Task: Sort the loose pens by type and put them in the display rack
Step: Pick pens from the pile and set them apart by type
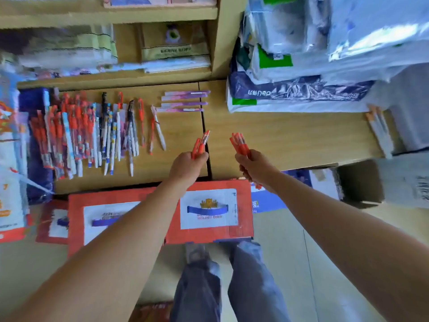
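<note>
At mid-frame, the left hand (pixel 186 167) pinches a few orange pens (pixel 201 143); the right hand (pixel 254 167) grips an orange bunch (pixel 240 144), count unclear. More loose pens (pixel 88 131) lie blurred on the wooden shelf (pixel 278 133) at left.

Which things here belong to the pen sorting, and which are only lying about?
For the job: few red pens in the left hand; bunch of red pens in the right hand; mixed pens and purple pens on the table.
Just lying about: red box; wrapped packs; brown packet.
</note>
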Motion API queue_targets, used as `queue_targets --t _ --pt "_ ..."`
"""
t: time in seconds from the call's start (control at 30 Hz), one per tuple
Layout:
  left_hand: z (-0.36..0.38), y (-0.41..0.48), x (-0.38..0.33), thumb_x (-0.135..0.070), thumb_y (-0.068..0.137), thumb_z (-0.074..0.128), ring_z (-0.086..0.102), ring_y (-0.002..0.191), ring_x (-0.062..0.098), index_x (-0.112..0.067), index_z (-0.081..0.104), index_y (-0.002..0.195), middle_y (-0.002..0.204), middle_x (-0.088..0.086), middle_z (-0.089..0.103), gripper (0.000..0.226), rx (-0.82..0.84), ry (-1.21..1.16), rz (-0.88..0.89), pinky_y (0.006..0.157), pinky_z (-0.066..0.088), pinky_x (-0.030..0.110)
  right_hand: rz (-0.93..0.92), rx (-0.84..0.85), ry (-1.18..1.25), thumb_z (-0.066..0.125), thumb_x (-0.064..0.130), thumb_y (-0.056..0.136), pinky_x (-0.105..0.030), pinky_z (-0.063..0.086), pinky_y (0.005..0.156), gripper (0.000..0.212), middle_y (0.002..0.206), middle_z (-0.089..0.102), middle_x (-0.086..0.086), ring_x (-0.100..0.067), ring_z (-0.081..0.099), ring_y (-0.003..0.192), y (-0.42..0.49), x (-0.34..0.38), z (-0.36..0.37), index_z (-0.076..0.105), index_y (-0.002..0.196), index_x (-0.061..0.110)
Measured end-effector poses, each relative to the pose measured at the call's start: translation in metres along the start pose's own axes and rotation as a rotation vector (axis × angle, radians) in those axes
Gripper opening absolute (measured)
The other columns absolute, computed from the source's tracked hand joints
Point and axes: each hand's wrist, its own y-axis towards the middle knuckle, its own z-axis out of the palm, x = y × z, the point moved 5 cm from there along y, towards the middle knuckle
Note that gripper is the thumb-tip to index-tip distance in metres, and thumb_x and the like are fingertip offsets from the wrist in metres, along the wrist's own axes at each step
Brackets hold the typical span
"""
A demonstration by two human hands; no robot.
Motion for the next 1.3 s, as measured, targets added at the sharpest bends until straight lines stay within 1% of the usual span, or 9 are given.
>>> queue_targets --t 0.1,0.27,0.37,0.47,0.63,0.87,1.03,1.17,1.3 --pt "0.044 -0.003 -0.015 -0.034 0.092 0.052 0.047 0.061 0.025 -0.015 0.052 0.065 0.056 0.007 0.046 0.033 0.053 0.073 0.022 0.061 0.036 0.036 0.016 -0.061 -0.01 0.05 0.015 0.097 -0.02 0.032 0.039 0.02 0.063 0.045 -0.003 -0.012 0.039 0.045 -0.007 -0.028 -0.041 0.045 0.078 0.017" --pt "0.123 0.001 -0.05 -0.041 0.084 0.048 0.052 0.067 0.028 -0.016 0.053 0.095 0.064 0.004 0.049 0.027 0.102 0.118 0.036 0.071 0.049 0.046 0.061 -0.153 -0.046 0.051 0.018 0.096 -0.026 0.036 0.046 0.005 0.067 0.046 -0.003 -0.016 0.042 0.053 -0.002 -0.068 -0.124 0.049 0.092 0.016" --pt "0.174 0.01 -0.076 -0.032 0.09 0.049 0.055 0.07 0.037 -0.017 0.051 0.091 0.066 0.003 0.05 0.015 0.095 0.132 0.032 0.065 0.042 0.039 0.035 -0.198 -0.109 0.053 0.021 0.096 -0.028 0.039 0.05 0.009 0.065 0.046 -0.003 -0.017 0.043 0.053 0.009 -0.08 -0.178 0.05 0.097 0.013" --pt "0.223 0.021 -0.098 -0.033 0.094 0.048 0.06 0.089 0.036 -0.008 0.059 0.102 0.091 0.013 0.061 0.028 0.031 0.262 -0.014 0.072 0.044 0.036 0.015 -0.228 -0.222 0.053 0.026 0.095 -0.033 0.038 0.062 0.018 0.07 0.049 -0.004 -0.02 0.045 0.061 0.024 -0.088 -0.232 0.054 0.1 0.009" --pt "0.293 0.041 -0.128 -0.043 0.097 0.035 0.046 0.114 0.035 -0.014 0.056 0.117 0.118 0.016 0.049 0.042 -0.042 0.535 -0.143 0.099 0.039 0.043 0.024 -0.228 -0.356 0.053 0.028 0.093 -0.037 0.042 0.065 0.031 0.091 0.059 -0.019 -0.031 0.055 0.077 0.058 -0.101 -0.306 0.058 0.106 0.0" --pt "0.352 0.077 -0.145 -0.033 0.095 0.045 0.06 0.083 0.04 -0.002 0.056 0.089 0.09 0.021 0.061 0.033 -0.02 0.422 -0.047 0.062 0.039 0.034 -0.033 -0.13 -0.429 0.054 0.024 0.094 -0.018 0.026 0.046 0.011 0.075 0.046 0.001 -0.02 0.044 0.073 0.096 -0.116 -0.328 0.048 0.09 0.015" --pt "0.356 0.084 -0.164 -0.025 0.091 0.054 0.043 0.053 0.023 -0.015 0.039 0.062 0.057 0.001 0.042 0.035 -0.171 0.512 0.046 0.045 0.022 0.029 -0.119 -0.223 -0.445 0.06 0.02 0.088 -0.029 0.031 0.055 0.017 0.086 0.05 -0.004 -0.022 0.047 0.074 0.114 -0.117 -0.326 0.053 0.099 0.009" --pt "0.358 0.088 -0.167 -0.024 0.088 0.059 0.046 0.071 0.02 -0.01 0.051 0.09 0.082 0.003 0.053 0.016 -0.216 0.454 0.08 0.062 0.027 0.027 -0.159 -0.239 -0.488 0.062 0.022 0.085 -0.027 0.034 0.057 0.022 0.085 0.053 -0.004 -0.023 0.05 0.072 0.116 -0.12 -0.324 0.055 0.101 0.008" --pt "0.353 0.087 -0.164 -0.03 0.086 0.066 0.055 0.098 0.026 -0.005 0.047 0.12 0.111 0.011 0.057 0.045 -0.258 0.419 0.152 0.075 0.034 0.028 -0.167 -0.253 -0.453 0.064 0.032 0.085 -0.03 0.041 0.055 0.031 0.085 0.058 -0.006 -0.023 0.054 0.072 0.112 -0.117 -0.323 0.054 0.101 0.008"
